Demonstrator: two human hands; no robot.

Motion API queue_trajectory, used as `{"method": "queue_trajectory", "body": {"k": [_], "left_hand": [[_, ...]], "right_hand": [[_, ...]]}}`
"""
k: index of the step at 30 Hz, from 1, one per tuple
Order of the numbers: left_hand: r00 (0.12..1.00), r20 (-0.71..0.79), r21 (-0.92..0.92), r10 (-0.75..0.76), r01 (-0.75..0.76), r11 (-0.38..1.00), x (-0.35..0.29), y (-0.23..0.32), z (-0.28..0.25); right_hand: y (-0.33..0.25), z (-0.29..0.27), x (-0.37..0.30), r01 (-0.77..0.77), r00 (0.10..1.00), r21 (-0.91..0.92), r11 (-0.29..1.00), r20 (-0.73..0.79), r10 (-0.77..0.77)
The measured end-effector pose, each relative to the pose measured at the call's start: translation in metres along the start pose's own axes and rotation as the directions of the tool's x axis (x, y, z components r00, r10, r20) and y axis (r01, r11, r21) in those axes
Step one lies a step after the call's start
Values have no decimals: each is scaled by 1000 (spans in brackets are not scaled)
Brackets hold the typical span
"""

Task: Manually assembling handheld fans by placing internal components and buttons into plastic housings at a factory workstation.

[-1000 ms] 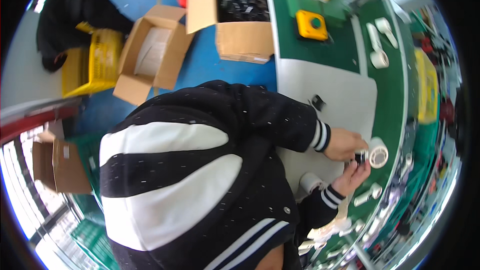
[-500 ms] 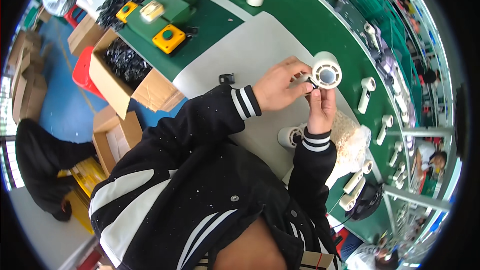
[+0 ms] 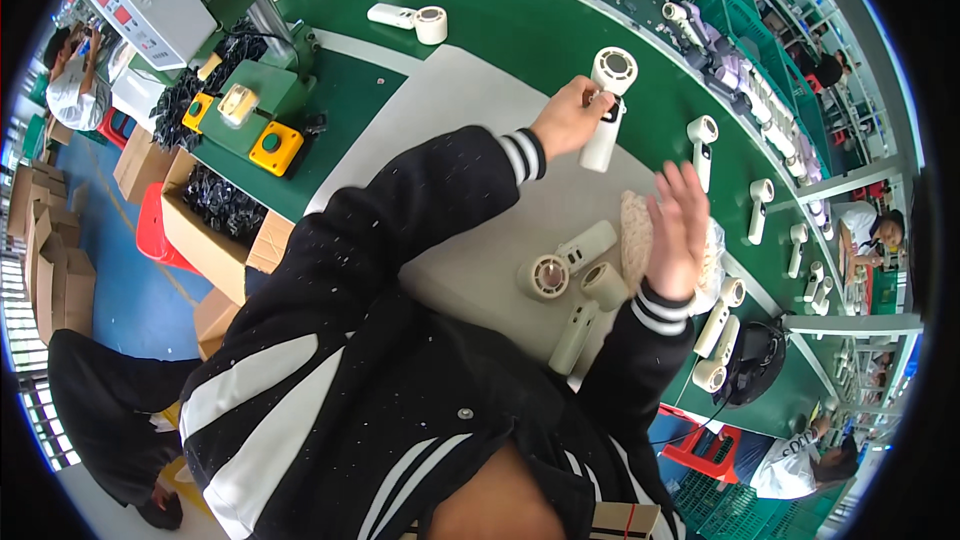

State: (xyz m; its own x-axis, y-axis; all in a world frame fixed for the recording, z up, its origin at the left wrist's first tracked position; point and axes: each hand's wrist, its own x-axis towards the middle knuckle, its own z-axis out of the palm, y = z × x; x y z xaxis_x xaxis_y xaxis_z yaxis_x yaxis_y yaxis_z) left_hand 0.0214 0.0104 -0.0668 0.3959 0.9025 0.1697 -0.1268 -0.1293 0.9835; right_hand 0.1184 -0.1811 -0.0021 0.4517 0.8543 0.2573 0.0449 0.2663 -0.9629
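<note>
A white handheld fan (image 3: pixel 599 149) with a round slotted head is held over the far edge of the grey mat (image 3: pixel 440 90). My left hand (image 3: pixel 568 122) is closed round its neck, thumb on top, and a dark part shows just under the thumb. To the right, my right hand (image 3: pixel 682 230) is raised and holds nothing, its fingers stretched out and slightly blurred. Below it lies a clear plastic bag (image 3: pixel 633 240) of pale stuff, partly hidden by the hand. More white fans lie nearer my body: one fan (image 3: pixel 549 277) faces up and another fan (image 3: pixel 574 334) sits beside it.
Several white fans, one fan (image 3: pixel 430 25) among them, line the green table (image 3: pixel 540 0). At left stands a press with yellow button boxes (image 3: pixel 275 147), beside a carton (image 3: pixel 195 225) of black parts. A black helmet-like object (image 3: pixel 755 360) sits at the right edge. Other people work around.
My right hand has let go of the fan and opened, moving down and right. My left hand keeps the fan, now farther away with its handle pointing toward me. The view has shifted.
</note>
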Motion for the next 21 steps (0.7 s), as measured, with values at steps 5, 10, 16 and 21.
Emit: {"method": "queue_trajectory", "body": {"k": [5, 10, 16, 21], "left_hand": [[998, 35, 300, 60, -68, 951, 80, -43, 13], [965, 232, 706, 126, -256, 661, 130, -27, -51], [922, 382, 754, 64, -351, 556, 185, -30, -231], [941, 291, 949, -175, -260, 176, 149, -37, -282]], "right_hand": [[-25, -75, -15, -1, 985, 8, 1000, -170, 2], [-10, -147, -22, -40, 952, -191, 981, -306, -21], [23, -196, -16, -154, 963, -462, 873, -269, 27], [38, -182, -1, -102, 994, -777, 621, -53, 96]]}}
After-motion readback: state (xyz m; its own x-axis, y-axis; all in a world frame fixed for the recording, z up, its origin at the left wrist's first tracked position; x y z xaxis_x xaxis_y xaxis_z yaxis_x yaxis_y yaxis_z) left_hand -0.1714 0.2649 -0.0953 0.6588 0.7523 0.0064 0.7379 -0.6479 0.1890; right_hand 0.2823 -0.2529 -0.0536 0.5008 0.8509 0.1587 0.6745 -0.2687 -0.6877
